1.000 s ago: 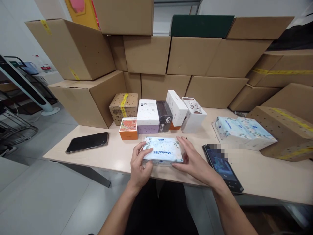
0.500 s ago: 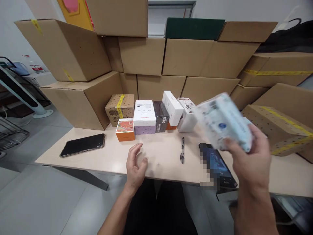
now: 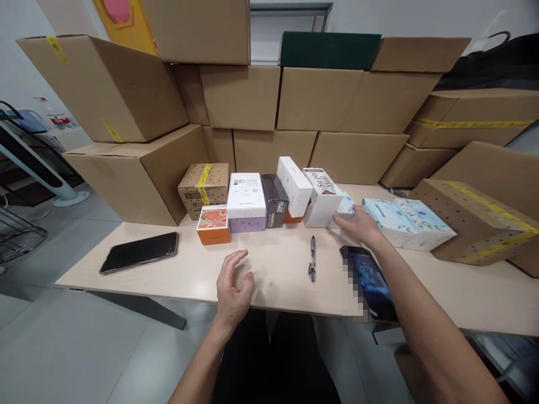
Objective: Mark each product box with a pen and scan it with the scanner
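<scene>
My right hand [image 3: 360, 225] reaches over the table to a pale blue-and-white tissue pack [image 3: 346, 206], its thumb and fingers around the near end. That pack stands against the right side of a white box with brown lettering [image 3: 323, 203] and is partly hidden by my hand. Two similar tissue packs [image 3: 406, 220] lie just right of my fingers. My left hand [image 3: 233, 286] hovers at the front edge with fingers curved and apart, holding nothing. Nearest to it is a small orange box [image 3: 214, 225].
Lined up on the table [image 3: 269, 264] are a dotted carton [image 3: 204, 188], a white-and-purple box [image 3: 246, 196], a dark box [image 3: 275, 205] and a tilted white box [image 3: 293, 182]. A phone [image 3: 140, 252], a pen [image 3: 312, 259] and a tablet-like device [image 3: 374, 283] lie in front; large cartons [image 3: 320, 101] wall the back.
My right hand has carried the tissue pack leftward and down from the air to beside the white lettered box. My left hand stays in place. The view has shifted slightly.
</scene>
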`<state>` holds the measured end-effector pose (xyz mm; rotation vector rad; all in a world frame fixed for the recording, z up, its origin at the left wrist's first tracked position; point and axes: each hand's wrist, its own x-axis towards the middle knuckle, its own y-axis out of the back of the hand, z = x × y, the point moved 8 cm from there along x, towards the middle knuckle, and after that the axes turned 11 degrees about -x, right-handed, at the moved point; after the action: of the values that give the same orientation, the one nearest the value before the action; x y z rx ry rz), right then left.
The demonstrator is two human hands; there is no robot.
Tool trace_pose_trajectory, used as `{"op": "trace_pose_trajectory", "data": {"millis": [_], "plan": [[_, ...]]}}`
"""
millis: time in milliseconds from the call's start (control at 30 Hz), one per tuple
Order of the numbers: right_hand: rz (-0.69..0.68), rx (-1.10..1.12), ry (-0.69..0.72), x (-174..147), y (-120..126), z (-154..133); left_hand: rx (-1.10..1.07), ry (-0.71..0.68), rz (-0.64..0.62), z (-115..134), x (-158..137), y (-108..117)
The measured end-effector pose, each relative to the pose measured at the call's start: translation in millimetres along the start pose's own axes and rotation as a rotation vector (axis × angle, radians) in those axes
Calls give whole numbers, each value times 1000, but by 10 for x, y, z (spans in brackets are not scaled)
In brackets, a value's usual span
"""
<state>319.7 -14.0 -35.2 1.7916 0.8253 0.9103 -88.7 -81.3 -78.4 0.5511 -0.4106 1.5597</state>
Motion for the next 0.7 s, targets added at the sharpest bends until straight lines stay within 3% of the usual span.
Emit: {"op": "trace_pose_trajectory", "data": {"millis": [233,467,700], "plan": [[158,-246,-157,-273,488,540,76,-91,-46,137,20,-51],[292,-308,-34,-413,257,554,109,-111,-55,163,33,-65],[175,-63,-122,-370,293,746,98,-143,-70,181,33,-95]]}}
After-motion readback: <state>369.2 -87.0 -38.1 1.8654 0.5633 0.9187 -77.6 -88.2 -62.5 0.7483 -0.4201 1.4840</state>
